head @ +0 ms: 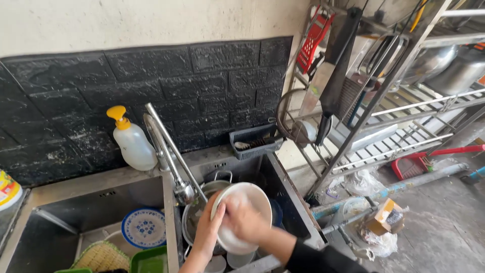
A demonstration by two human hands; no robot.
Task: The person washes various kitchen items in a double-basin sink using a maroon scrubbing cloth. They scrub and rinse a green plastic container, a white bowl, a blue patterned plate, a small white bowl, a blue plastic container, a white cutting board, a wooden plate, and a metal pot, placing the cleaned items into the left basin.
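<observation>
Nearest the camera, the left hand (208, 230) holds the white bowl (242, 215) by its left rim, its grip closed on the edge, while the right hand (246, 221) presses flat inside the bowl, fingers curled as if on a cloth or sponge, though I cannot tell what it holds there. The bowl hangs tilted over the right basin of the steel sink (295, 202), just above a metal pot (199, 215) and close under the faucet (172, 151). If the wet rim slipped from that one-sided hold, the bowl could drop onto the pot and chip; a wide scrubbing stroke might also knock it against the spout. In the left basin lie a blue patterned plate (145, 227), a woven tray (102, 257) and a green container (150, 260). Farther back stand a soap bottle with a yellow cap (132, 141), a grey utensil basket (255, 141), and the metal rack (384, 86) of kitchen tools.
</observation>
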